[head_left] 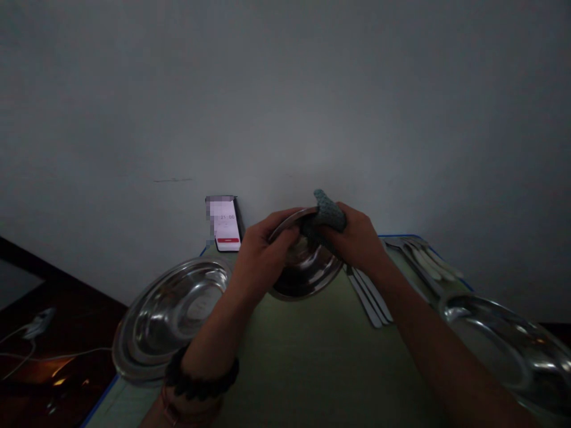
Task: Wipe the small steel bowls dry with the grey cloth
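A shiny metal bowl (307,279) is held tilted above the table, its inside turned toward me. My left hand (267,246) is closed on its left rim, with the thumb over the inner side. In my right hand (357,232) is a bunched grey-green cloth (330,214), pressed over the bowl's upper right rim. The cloth and the fingers hide that part of the rim. Under my right forearm, several flat metal utensil handles (368,297) lie on the table.
Stacked metal basins (134,351) stand at left, another large metal basin (530,351) at right. Behind it lie several utensils with pale handles (430,261). A lit phone (228,223) leans on the wall (285,107) at the back of the green table (321,368). A power strip (41,321) with cables is at far left.
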The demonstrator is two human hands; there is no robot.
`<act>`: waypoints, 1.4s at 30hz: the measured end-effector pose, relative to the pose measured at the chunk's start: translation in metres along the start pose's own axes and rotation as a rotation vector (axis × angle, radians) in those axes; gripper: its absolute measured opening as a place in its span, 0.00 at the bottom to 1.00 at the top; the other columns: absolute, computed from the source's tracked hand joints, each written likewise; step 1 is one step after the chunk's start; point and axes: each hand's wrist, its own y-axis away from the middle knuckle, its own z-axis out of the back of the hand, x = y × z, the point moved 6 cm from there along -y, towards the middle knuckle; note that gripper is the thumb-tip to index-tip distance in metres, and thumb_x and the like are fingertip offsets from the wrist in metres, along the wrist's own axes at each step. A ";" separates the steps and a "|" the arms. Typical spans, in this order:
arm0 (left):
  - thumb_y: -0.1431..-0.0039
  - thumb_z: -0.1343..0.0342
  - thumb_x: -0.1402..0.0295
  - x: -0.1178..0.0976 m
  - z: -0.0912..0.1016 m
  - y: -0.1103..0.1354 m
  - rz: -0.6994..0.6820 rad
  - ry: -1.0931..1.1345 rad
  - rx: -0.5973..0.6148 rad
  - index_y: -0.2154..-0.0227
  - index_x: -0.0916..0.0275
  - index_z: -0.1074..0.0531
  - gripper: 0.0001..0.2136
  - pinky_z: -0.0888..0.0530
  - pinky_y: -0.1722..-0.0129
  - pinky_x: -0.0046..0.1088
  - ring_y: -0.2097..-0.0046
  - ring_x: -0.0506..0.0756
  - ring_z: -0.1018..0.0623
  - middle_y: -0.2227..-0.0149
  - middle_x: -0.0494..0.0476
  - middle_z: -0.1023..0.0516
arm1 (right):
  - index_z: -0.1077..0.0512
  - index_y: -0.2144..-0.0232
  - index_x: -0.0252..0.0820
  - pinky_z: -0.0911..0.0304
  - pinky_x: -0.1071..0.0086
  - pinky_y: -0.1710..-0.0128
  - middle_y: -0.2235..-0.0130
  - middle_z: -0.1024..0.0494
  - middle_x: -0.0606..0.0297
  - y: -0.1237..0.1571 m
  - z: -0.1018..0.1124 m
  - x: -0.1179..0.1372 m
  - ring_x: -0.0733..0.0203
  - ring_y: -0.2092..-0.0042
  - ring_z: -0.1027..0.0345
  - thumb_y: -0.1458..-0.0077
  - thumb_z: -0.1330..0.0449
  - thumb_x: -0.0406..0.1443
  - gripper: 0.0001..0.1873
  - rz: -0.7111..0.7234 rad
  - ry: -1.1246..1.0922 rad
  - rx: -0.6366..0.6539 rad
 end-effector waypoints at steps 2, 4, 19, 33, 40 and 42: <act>0.45 0.46 0.70 0.000 0.000 0.000 0.012 -0.008 -0.003 0.57 0.55 0.24 0.13 0.29 0.52 0.33 0.56 0.54 0.23 0.57 0.51 0.20 | 0.28 0.66 0.40 0.39 0.65 0.68 0.66 0.23 0.60 0.000 0.000 0.000 0.57 0.66 0.31 0.51 0.41 0.38 0.10 0.001 -0.003 -0.002; 0.45 0.46 0.70 -0.001 0.000 0.000 0.017 -0.014 -0.005 0.58 0.56 0.24 0.13 0.29 0.52 0.32 0.56 0.54 0.23 0.57 0.51 0.20 | 0.28 0.67 0.40 0.39 0.65 0.68 0.67 0.23 0.60 0.000 0.000 0.000 0.57 0.67 0.31 0.51 0.41 0.39 0.10 0.001 0.006 -0.007; 0.45 0.46 0.70 -0.002 0.000 0.000 0.017 -0.012 -0.002 0.58 0.54 0.24 0.13 0.29 0.51 0.33 0.56 0.54 0.23 0.57 0.51 0.20 | 0.28 0.67 0.40 0.39 0.64 0.67 0.68 0.24 0.60 0.000 0.000 -0.001 0.57 0.66 0.31 0.52 0.41 0.38 0.09 -0.015 0.012 -0.001; 0.45 0.46 0.70 0.000 0.000 0.000 0.012 -0.003 -0.006 0.58 0.53 0.24 0.13 0.29 0.51 0.33 0.57 0.53 0.23 0.57 0.51 0.20 | 0.28 0.67 0.39 0.40 0.65 0.68 0.67 0.24 0.59 0.001 0.000 0.001 0.58 0.67 0.32 0.52 0.41 0.37 0.09 -0.003 -0.004 0.001; 0.45 0.46 0.70 0.000 0.001 0.000 0.022 -0.024 -0.006 0.58 0.54 0.24 0.13 0.29 0.52 0.34 0.56 0.54 0.23 0.59 0.51 0.20 | 0.28 0.67 0.40 0.40 0.65 0.68 0.68 0.24 0.61 0.000 0.000 0.001 0.58 0.67 0.32 0.52 0.41 0.38 0.09 -0.003 0.011 -0.004; 0.45 0.46 0.69 0.000 0.001 0.000 0.018 -0.021 -0.006 0.57 0.55 0.24 0.13 0.29 0.52 0.34 0.56 0.54 0.23 0.59 0.52 0.20 | 0.28 0.67 0.40 0.40 0.65 0.68 0.68 0.24 0.61 0.000 0.001 0.001 0.57 0.67 0.32 0.52 0.41 0.38 0.09 -0.003 0.013 -0.003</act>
